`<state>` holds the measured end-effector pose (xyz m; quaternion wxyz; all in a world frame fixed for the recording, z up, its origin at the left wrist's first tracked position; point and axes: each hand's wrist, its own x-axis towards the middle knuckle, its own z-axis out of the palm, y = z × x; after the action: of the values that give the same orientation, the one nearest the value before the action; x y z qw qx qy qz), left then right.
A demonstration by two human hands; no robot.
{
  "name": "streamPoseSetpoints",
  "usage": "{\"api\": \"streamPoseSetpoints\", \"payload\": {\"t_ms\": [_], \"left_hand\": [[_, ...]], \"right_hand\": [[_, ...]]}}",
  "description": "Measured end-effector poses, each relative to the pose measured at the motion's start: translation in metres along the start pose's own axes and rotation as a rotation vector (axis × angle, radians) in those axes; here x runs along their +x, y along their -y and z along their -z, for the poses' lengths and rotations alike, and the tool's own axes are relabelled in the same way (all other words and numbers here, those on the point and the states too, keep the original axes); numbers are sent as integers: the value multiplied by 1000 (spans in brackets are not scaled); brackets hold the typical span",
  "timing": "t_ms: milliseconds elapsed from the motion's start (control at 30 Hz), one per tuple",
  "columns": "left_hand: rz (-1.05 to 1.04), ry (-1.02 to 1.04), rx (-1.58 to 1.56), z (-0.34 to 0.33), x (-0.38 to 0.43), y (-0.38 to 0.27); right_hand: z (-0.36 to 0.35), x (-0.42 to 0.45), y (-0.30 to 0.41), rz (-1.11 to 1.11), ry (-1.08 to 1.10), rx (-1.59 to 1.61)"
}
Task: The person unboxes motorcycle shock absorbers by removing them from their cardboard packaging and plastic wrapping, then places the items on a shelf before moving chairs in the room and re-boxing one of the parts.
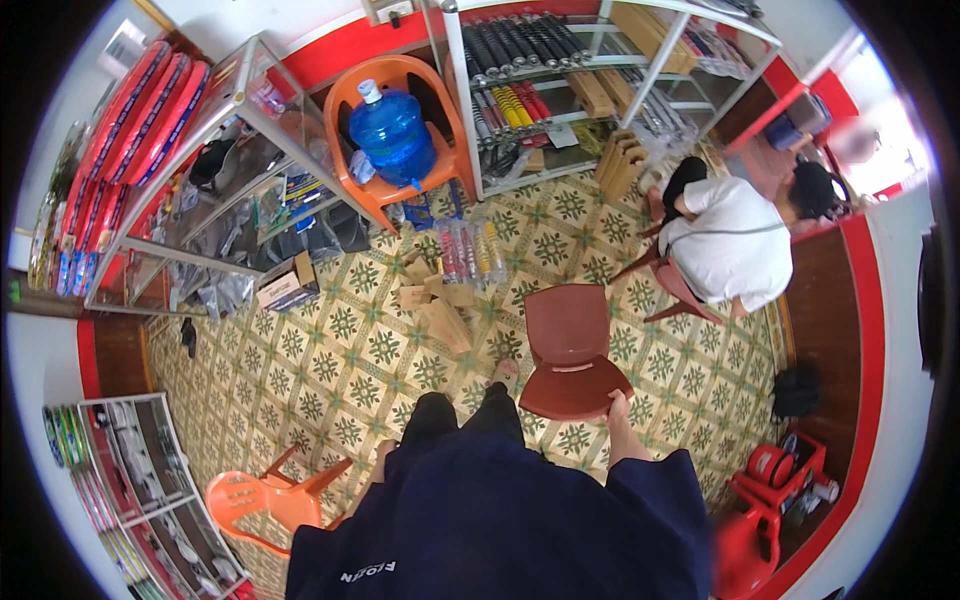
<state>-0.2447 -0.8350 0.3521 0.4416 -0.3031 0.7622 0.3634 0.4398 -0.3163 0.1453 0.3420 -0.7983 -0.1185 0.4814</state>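
My right hand (619,406) grips the near edge of a dark red plastic chair (566,322), at its right corner. The chair is in front of my right leg; from this angle I cannot tell which panel is its seat and which its backrest. Low beside my left thigh, my left hand (386,450) is only partly visible, and its fingers are hard to make out. An orange plastic chair (292,504) is to the left of that arm. Ahead on the patterned tile floor (382,347) lie opened cardboard boxes (448,324) and bagged coil-spring shock absorbers (471,251).
Someone in a white shirt (731,240) sits on a chair at the right. A large blue water bottle (394,139) rests on an orange armchair (345,165). Glass display cases (247,105) and a shelf rack of shock absorbers (480,187) line the walls. Red equipment (772,465) is at lower right.
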Motion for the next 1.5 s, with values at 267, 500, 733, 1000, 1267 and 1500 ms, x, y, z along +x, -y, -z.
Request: {"api": "streamPoseSetpoints", "payload": {"t_ms": [267, 500, 733, 1000, 1267, 1500], "left_hand": [[5, 54, 27, -79, -43, -14], [47, 306, 264, -215, -44, 11], [152, 178, 228, -144, -73, -21], [92, 179, -93, -145, -47, -91], [58, 255, 517, -208, -5, -88], [-513, 400, 1210, -476, 99, -73]], "right_hand": [[38, 39, 34, -451, 223, 146], [101, 106, -30, 107, -99, -512], [146, 123, -65, 26, -241, -665], [147, 80, -62, 25, -211, -716], [68, 5, -15, 54, -582, -925], [-94, -66, -18, -421, 781, -116]]}}
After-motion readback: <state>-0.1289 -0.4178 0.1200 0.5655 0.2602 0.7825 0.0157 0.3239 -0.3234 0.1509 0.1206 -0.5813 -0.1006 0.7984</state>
